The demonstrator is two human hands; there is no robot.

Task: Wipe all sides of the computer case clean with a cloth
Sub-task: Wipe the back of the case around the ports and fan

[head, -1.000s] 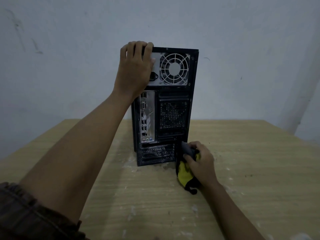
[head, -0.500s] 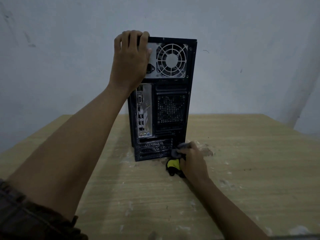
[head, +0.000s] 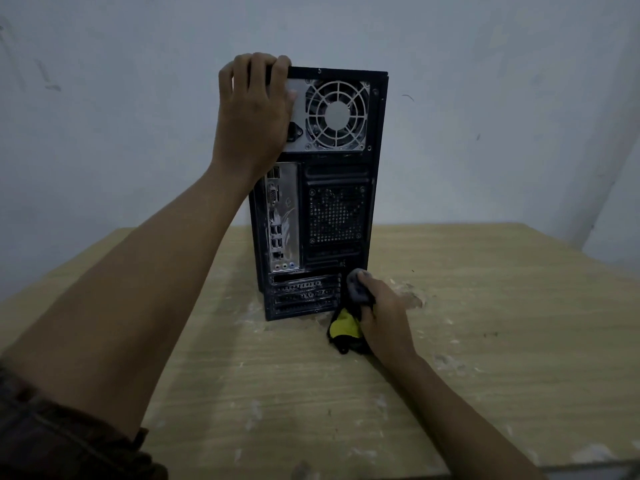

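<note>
A black computer case (head: 337, 216) stands upright on the wooden table (head: 485, 341), its rear panel with fan grille and ports facing me. My left hand (head: 252, 112) grips the case's top left corner, fingers curled over the top edge. My right hand (head: 381, 313) holds a bunched grey and yellow cloth (head: 346, 325) and presses it against the lower right corner of the rear panel, beside the expansion slots.
Pale dust and white smears lie on the table around the case's base. A plain grey wall (head: 485, 98) rises right behind the table. The table's near edge (head: 554, 471) shows at the lower right.
My right hand with the cloth has shifted slightly along the lower right of the rear panel. My left hand has kept its grip on the top corner.
</note>
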